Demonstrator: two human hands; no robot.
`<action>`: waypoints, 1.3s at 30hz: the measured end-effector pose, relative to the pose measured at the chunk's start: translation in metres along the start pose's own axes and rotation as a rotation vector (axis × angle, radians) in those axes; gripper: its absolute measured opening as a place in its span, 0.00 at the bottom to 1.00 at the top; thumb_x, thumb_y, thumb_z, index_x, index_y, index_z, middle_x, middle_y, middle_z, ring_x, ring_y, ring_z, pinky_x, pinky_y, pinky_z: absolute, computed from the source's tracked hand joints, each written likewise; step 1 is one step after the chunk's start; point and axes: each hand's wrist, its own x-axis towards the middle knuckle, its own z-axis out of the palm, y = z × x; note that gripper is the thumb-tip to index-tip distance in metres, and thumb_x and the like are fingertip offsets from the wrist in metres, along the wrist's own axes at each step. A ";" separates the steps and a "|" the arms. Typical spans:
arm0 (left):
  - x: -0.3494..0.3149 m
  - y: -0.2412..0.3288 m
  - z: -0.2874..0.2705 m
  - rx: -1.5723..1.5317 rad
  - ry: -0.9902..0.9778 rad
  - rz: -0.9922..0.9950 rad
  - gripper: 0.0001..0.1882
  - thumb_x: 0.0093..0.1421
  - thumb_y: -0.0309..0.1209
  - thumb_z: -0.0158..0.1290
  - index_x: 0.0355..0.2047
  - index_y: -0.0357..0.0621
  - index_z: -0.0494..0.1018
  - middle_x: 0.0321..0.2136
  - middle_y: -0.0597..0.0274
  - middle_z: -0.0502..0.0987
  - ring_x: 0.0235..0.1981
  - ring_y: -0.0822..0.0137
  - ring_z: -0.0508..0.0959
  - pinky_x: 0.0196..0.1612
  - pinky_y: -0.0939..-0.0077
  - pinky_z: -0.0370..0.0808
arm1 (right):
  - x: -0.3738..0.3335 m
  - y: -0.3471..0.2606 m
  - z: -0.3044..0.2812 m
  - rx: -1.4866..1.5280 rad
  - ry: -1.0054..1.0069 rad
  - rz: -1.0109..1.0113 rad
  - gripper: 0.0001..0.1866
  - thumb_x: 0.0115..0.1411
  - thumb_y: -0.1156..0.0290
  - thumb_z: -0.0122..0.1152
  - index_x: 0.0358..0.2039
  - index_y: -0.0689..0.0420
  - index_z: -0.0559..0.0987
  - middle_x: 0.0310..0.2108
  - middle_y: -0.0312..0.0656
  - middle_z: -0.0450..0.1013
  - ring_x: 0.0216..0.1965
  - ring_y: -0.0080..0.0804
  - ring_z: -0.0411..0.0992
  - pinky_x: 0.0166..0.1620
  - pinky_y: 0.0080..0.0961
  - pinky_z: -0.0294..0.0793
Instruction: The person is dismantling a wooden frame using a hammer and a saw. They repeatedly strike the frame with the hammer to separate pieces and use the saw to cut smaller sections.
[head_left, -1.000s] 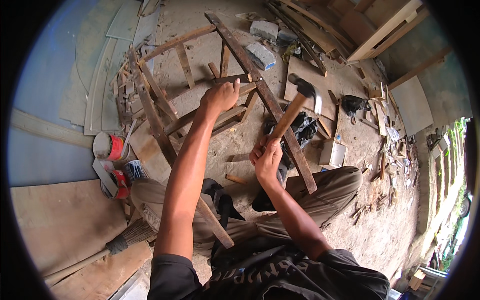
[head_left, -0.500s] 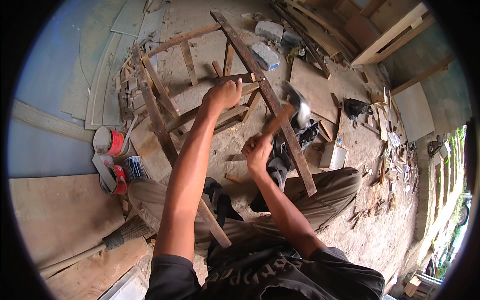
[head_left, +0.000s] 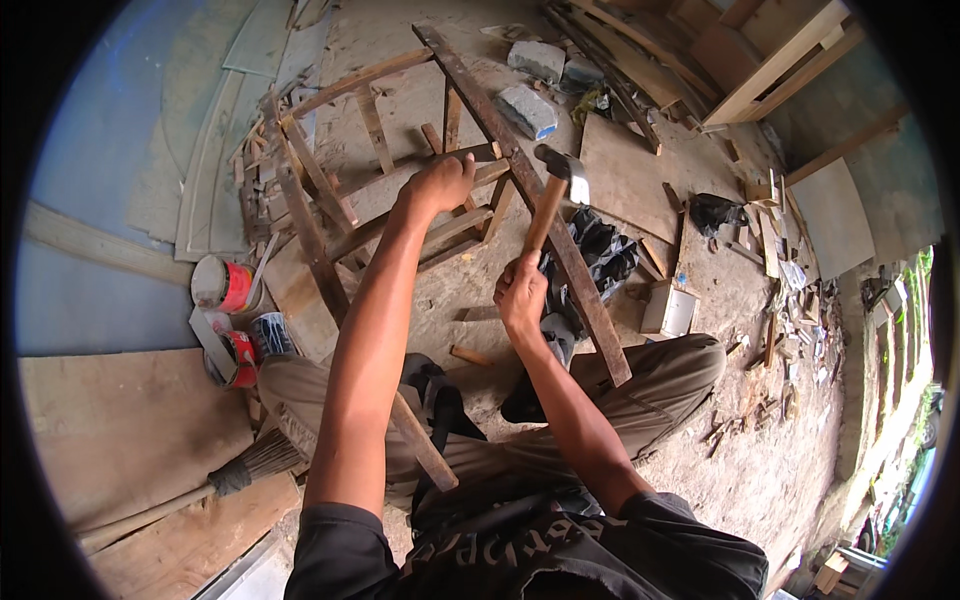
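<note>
Wooden-handled hammer [head_left: 546,212] held in your right fingers [head_left: 513,287], your left fingers [head_left: 459,172] curled round a crosspiece [head_left: 488,152] of the wooden frame [head_left: 582,278]

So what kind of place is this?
It looks like a rough woodworking spot, maybe a workshop: there's a hammer, a wooden frame and wood scraps lying about.

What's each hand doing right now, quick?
Left hand: closed, holding the crosspiece.
Right hand: closed, grip on the hammer handle.
</note>
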 end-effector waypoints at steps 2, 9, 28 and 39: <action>0.002 -0.013 0.003 0.005 0.088 0.034 0.34 0.67 0.45 0.28 0.26 0.28 0.76 0.31 0.30 0.75 0.38 0.37 0.76 0.44 0.47 0.73 | -0.008 -0.007 0.008 0.068 -0.002 -0.140 0.28 0.66 0.42 0.39 0.23 0.55 0.62 0.16 0.30 0.58 0.15 0.16 0.54 0.17 0.16 0.52; 0.000 -0.004 0.007 -0.044 0.100 0.038 0.34 0.67 0.43 0.29 0.22 0.26 0.74 0.26 0.31 0.75 0.33 0.39 0.78 0.41 0.47 0.73 | 0.012 0.003 0.003 -0.428 0.058 -0.020 0.30 0.63 0.38 0.40 0.23 0.56 0.61 0.15 0.30 0.55 0.14 0.17 0.53 0.17 0.18 0.52; -0.011 -0.003 -0.007 -0.051 0.058 -0.006 0.50 0.47 0.75 0.44 0.23 0.28 0.78 0.22 0.37 0.77 0.27 0.46 0.81 0.31 0.56 0.77 | -0.032 -0.130 0.032 -0.452 -0.014 -0.268 0.19 0.70 0.56 0.38 0.34 0.60 0.66 0.16 0.30 0.59 0.17 0.15 0.58 0.19 0.18 0.59; -0.007 -0.013 -0.001 0.092 0.115 0.037 0.47 0.49 0.73 0.45 0.17 0.29 0.74 0.16 0.44 0.76 0.21 0.49 0.80 0.26 0.58 0.77 | -0.009 -0.186 0.029 -0.924 -0.165 -0.322 0.22 0.69 0.52 0.41 0.36 0.61 0.68 0.16 0.28 0.59 0.12 0.12 0.56 0.13 0.15 0.54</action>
